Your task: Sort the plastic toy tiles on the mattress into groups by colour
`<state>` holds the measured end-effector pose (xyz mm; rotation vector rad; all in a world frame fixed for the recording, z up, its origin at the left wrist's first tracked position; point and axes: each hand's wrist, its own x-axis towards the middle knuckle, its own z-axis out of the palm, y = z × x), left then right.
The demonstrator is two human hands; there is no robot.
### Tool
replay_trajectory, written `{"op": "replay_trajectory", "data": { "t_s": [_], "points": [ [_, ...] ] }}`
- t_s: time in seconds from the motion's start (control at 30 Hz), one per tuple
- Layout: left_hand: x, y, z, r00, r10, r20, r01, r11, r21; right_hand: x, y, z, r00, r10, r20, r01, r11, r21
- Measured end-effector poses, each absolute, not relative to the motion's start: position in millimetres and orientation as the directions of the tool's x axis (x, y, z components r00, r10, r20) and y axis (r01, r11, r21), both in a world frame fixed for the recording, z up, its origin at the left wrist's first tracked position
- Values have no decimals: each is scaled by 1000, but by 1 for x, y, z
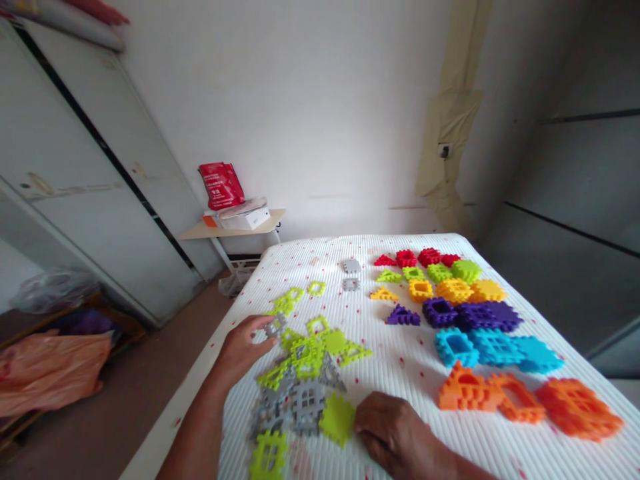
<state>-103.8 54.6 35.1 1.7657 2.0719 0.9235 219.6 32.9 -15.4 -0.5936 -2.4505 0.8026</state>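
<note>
My left hand [246,348] pinches a small grey interlocking tile [275,325] between thumb and fingers, above the left side of a loose pile. Lime green tiles [306,353], some square, some frames and some triangles, lie just right of that hand. Below them, grey tiles [307,400] with window openings overlap one another. My right hand [393,427] rests curled on the mattress, beside a solid lime tile [337,418]. Its fingers are folded under, so whatever they hold, if anything, is hidden. A lime window tile [269,455] lies at the near edge of the pile.
Sorted stacks stand in rows at right: red [406,258], lime [440,272], yellow [454,290], purple [440,312], blue [495,347] and orange [580,408]. Two grey stacks [351,267] sit mid-bed. Beyond the mattress [360,373] is a small table [233,231] with a red bag [221,187].
</note>
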Motion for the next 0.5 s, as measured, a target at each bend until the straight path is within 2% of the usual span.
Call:
{"op": "replay_trajectory", "data": {
  "t_s": [0.13, 0.27, 0.37, 0.5],
  "points": [
    [-70, 94, 61, 17, 947, 320, 825, -194, 531, 219, 33, -14, -787, 532, 311, 266, 749, -607],
    [-30, 159, 56, 165, 920, 356, 826, -326, 460, 218, 32, -13, -785, 533, 316, 289, 766, -574],
    [-8, 202, 39, 236, 921, 311, 857, -348, 380, 218, 34, -20, -791, 521, 320, 295, 784, -547],
    [5, 235, 17, 213, 940, 267, 884, -302, 358, 215, 38, -38, -805, 490, 335, 279, 810, -516]
  ]
}}
